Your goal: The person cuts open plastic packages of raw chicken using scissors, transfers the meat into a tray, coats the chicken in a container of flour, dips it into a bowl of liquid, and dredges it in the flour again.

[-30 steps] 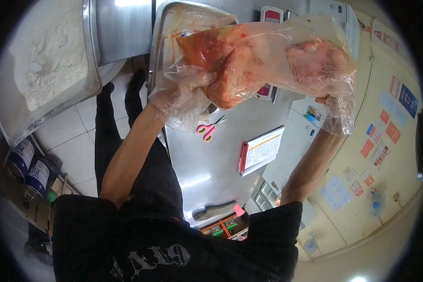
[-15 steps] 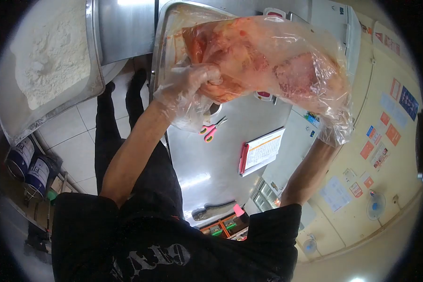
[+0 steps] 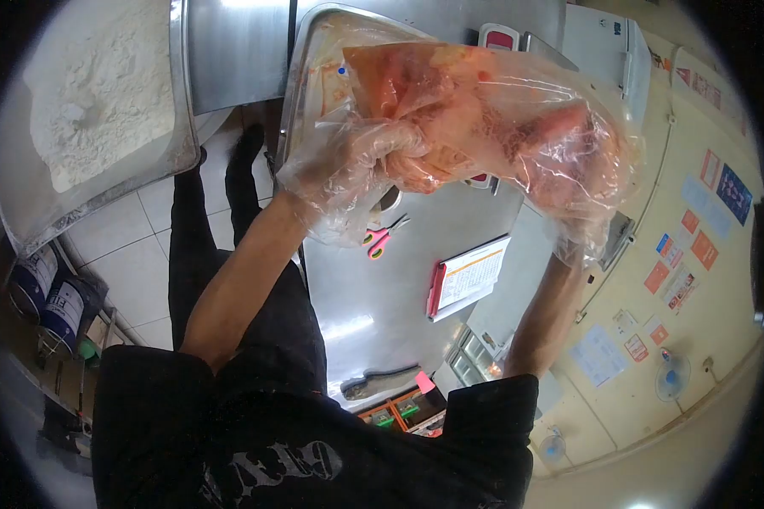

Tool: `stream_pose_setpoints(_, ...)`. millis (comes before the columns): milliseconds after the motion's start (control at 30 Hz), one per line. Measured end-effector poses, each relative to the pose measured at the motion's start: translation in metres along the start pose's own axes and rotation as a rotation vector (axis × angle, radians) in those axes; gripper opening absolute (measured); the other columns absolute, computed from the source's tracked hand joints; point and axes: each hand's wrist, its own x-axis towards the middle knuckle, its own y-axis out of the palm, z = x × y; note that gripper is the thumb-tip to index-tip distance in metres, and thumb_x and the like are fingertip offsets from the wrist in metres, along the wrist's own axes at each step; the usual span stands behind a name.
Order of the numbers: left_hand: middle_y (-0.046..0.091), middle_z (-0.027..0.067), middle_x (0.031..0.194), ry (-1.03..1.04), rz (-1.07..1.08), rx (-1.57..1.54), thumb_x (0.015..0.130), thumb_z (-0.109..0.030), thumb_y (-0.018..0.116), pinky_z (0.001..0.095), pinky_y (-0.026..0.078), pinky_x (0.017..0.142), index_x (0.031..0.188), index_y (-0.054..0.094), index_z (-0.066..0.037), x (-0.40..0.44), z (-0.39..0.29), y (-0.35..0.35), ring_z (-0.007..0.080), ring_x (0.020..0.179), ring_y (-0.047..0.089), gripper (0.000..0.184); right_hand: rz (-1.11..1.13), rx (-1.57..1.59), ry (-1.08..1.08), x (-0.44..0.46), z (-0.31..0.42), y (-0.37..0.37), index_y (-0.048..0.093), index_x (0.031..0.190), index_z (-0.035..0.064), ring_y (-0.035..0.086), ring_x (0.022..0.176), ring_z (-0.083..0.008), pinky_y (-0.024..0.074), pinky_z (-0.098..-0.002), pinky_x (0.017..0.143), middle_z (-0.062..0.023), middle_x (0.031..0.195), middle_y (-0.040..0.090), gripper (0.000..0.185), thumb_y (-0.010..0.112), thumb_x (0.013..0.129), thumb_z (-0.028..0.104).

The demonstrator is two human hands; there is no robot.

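Observation:
A large clear plastic bag (image 3: 492, 119) of raw, reddish marinated meat hangs between my hands, above the metal tray (image 3: 297, 102) and the counter. My left hand (image 3: 369, 161), in a loose clear plastic glove, is closed on the bag's near left edge, with thumb and fingers bunched in the plastic. At the other end my right hand (image 3: 587, 233), also gloved, grips the lower right of the bag; its fingers are partly hidden by the plastic. Pink-handled scissors (image 3: 386, 236) lie on the counter below the bag.
At upper left stands a deep metal tub (image 3: 182, 102) of white flour (image 3: 102, 102). A clipboard (image 3: 471, 276) with papers rests on the steel counter (image 3: 382, 297). Blue tins (image 3: 64, 314) stand low at left. Posters cover the wall (image 3: 645, 297) at right.
My right hand has come inward and to the left, and the bag's right end has bunched and sagged with it. My left hand has shifted slightly right, still gripping.

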Motion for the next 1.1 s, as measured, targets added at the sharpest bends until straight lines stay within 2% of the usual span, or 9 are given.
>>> stream_pose_setpoints(67, 0.053, 0.0119, 0.109, -0.395, -0.115, -0.478, 0.077, -0.008, 0.06, 0.0304, 0.048, 0.087, 0.119, 0.042, 0.008, -0.001, -0.014, 0.002, 0.0166, 0.102, 0.055, 0.049, 0.015, 0.014, 0.014, -0.002, 0.0, 0.004, 0.056, 0.112, 0.003, 0.059, 0.087, -0.0166, 0.0496, -0.0295, 0.071, -0.0077, 0.098, 0.061, 0.048, 0.072, 0.071, 0.021)
stream_pose_setpoints(100, 0.053, 0.0119, 0.109, -0.396, -0.115, -0.48, 0.077, -0.008, 0.06, 0.0304, 0.048, 0.087, 0.119, 0.042, 0.008, -0.001, -0.013, 0.001, 0.0166, 0.102, 0.055, 0.049, 0.026, 0.017, 0.022, -0.004, 0.0, 0.004, 0.056, 0.113, 0.003, 0.059, 0.087, -0.0167, 0.0496, -0.0295, 0.071, -0.0077, 0.098, 0.061, 0.048, 0.072, 0.071, 0.021)
stream_pose_setpoints(167, 0.053, 0.012, 0.108, -0.249, -0.116, -0.126, 0.076, -0.006, 0.06, 0.031, 0.048, 0.087, 0.12, 0.042, 0.007, -0.001, -0.01, -0.003, 0.0168, 0.1, 0.055, 0.049, 0.046, 0.028, 0.037, -0.005, 0.0, 0.006, 0.056, 0.113, 0.0031, 0.059, 0.087, -0.0167, 0.0496, -0.0296, 0.071, -0.0078, 0.098, 0.061, 0.048, 0.073, 0.071, 0.021)
stream_pose_setpoints(200, 0.053, 0.012, 0.108, -0.206, -0.127, -0.057, 0.076, -0.006, 0.06, 0.0308, 0.048, 0.087, 0.12, 0.042, 0.007, -0.002, -0.012, -0.006, 0.0169, 0.1, 0.055, 0.05, 0.057, 0.034, 0.048, -0.007, -0.001, 0.008, 0.056, 0.113, 0.0031, 0.059, 0.087, -0.0168, 0.0496, -0.0296, 0.071, -0.0078, 0.098, 0.061, 0.048, 0.073, 0.071, 0.021)
stream_pose_setpoints(467, 0.053, 0.0122, 0.111, -0.315, -0.11, -0.443, 0.074, -0.003, 0.061, 0.0294, 0.048, 0.087, 0.125, 0.041, 0.004, -0.011, -0.032, 0.005, 0.0171, 0.102, 0.055, 0.056, 0.199, 0.082, 0.146, -0.027, -0.011, 0.017, 0.055, 0.113, 0.0033, 0.059, 0.087, -0.017, 0.0497, -0.0297, 0.071, -0.0079, 0.099, 0.061, 0.05, 0.073, 0.07, 0.02)
stream_pose_setpoints(733, 0.054, 0.0108, 0.113, -0.212, 0.039, -0.188, 0.074, -0.008, 0.065, 0.029, 0.047, 0.087, 0.125, 0.042, 0.002, -0.009, -0.04, -0.021, 0.0174, 0.102, 0.055, 0.056, 0.172, 0.157, 0.215, -0.049, -0.04, 0.047, 0.055, 0.114, 0.0035, 0.059, 0.088, -0.0173, 0.0498, -0.0298, 0.071, -0.0081, 0.099, 0.06, 0.051, 0.074, 0.069, 0.02)
stream_pose_setpoints(1100, 0.055, 0.0089, 0.115, -0.186, 0.088, -0.113, 0.075, -0.014, 0.07, 0.0284, 0.046, 0.088, 0.125, 0.045, -0.002, -0.007, -0.041, -0.026, 0.0177, 0.102, 0.054, 0.058, -0.019, 0.337, 0.312, -0.051, -0.012, 0.0, 0.054, 0.115, 0.0038, 0.059, 0.088, -0.0177, 0.0499, -0.0299, 0.071, -0.0083, 0.099, 0.06, 0.053, 0.074, 0.068, 0.02)
